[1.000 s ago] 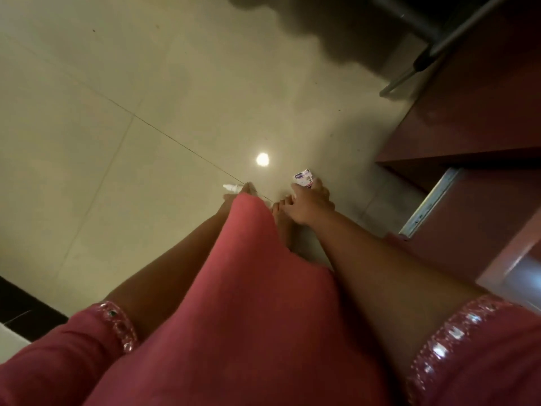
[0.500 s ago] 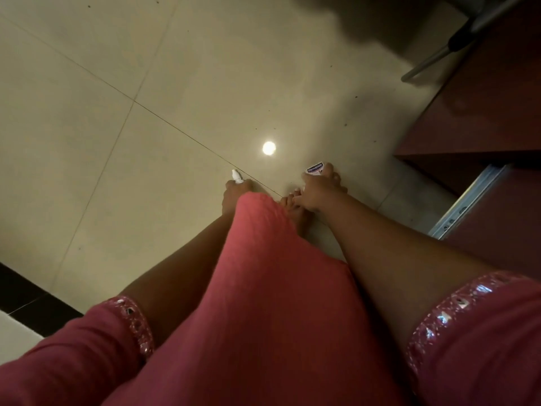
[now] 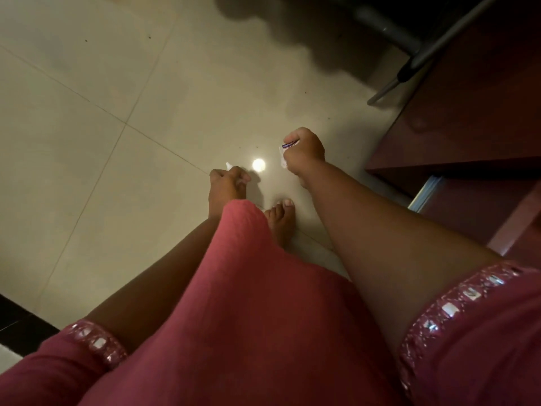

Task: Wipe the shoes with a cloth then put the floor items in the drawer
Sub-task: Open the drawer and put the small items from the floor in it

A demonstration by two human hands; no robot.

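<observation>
Fingers of the right hand [image 3: 304,152] are curled tight round a small white packet [image 3: 288,145] with a purple band; only its edge protrudes on the thumb side, print unreadable. Fingers of the left hand [image 3: 227,186] are likewise closed on a small white item [image 3: 228,165], of which only a pointed tip projects above the knuckles; its kind cannot be determined. Both hands hang above the tiled floor [image 3: 102,118], apart from each other. At the right edge, a dark red drawer [image 3: 468,206] stands pulled out, cut off by the frame, interior not visible.
</observation>
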